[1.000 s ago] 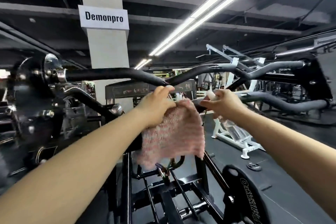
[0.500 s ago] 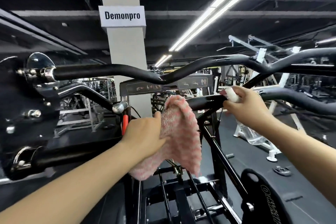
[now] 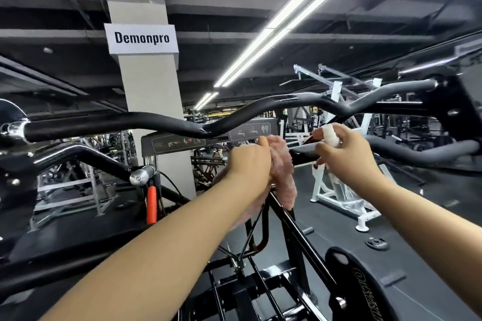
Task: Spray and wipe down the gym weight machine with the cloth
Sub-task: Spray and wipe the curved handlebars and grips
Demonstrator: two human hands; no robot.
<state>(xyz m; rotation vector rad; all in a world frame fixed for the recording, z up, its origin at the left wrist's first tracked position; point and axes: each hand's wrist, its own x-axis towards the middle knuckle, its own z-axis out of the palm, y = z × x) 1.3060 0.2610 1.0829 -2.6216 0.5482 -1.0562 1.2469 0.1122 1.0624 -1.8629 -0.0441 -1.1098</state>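
Note:
My left hand [image 3: 249, 161] grips a pink cloth [image 3: 284, 172] and presses it against a black bar of the weight machine at the centre. The cloth hangs down below my fist. My right hand [image 3: 344, 154] holds a spray bottle, with its white nozzle head [image 3: 329, 135] showing above my fingers and its clear body partly visible below my wrist. A wavy black handlebar [image 3: 214, 125] of the machine runs across the view just above both hands. A second, lower padded bar [image 3: 417, 151] stretches off to the right.
A black machine frame [image 3: 294, 237] and padded seat [image 3: 365, 286] lie below my arms. A chrome bar end [image 3: 142, 174] and orange handle [image 3: 151, 206] stand at left. A pillar with a sign [image 3: 142, 39] rises behind. White gym equipment [image 3: 339, 190] and a small weight plate [image 3: 377, 243] are on the floor at right.
My left hand rose with the cloth from below the bar up to the central bar, closer to my right hand. The view shifted slightly to the right.

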